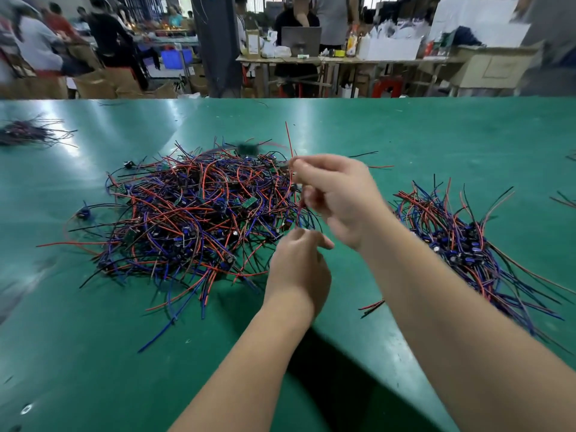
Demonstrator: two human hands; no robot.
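Two hands stretch one thin wire over a tangled heap.
I see my right hand (339, 201) curled, pinching a slim red wire (289, 138) whose stiff tip pokes upward. My left hand (299, 263) is curled round its lower end, above the smooth green worktop (93, 338). I count three heaps of red, blue and black leads: the big pile (193, 213) beside the hands, a right pile (461, 238), and a small pile (28, 132) far left.

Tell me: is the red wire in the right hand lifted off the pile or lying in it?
Lifted: the right hand pinches the red wire above the pile, top end sticking up; its lower end is blurred.
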